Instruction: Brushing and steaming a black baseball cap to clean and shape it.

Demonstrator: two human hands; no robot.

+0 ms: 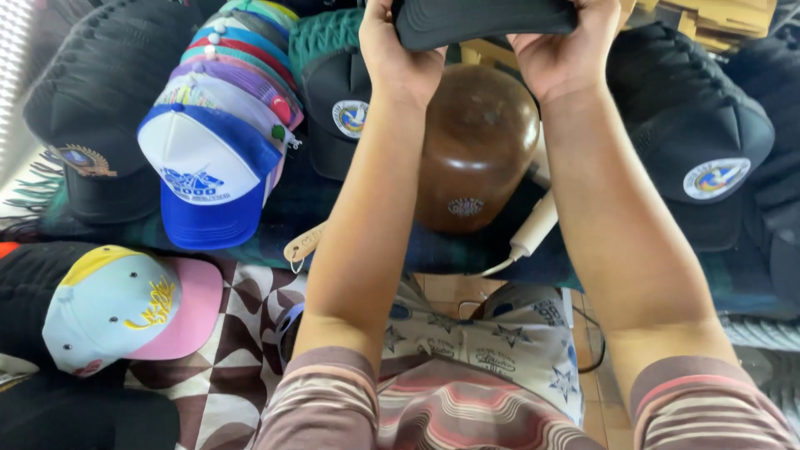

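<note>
Striped sleeves (433, 408) reach up: the left hand (400, 54) and right hand (557, 50) each grip an end of a black cap (483, 18), stretched above the brown block (475, 146), lined up over its dome. Stacked caps (229, 100) lie left.

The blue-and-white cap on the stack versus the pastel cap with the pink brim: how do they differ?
The blue-and-white cap tops a stack of caps; the pastel cap lies alone on a patterned cloth. The first has a white front with blue artwork and a blue brim, the second a pale blue front with yellow artwork and a pink brim. Neither is touched by a hand.
</note>
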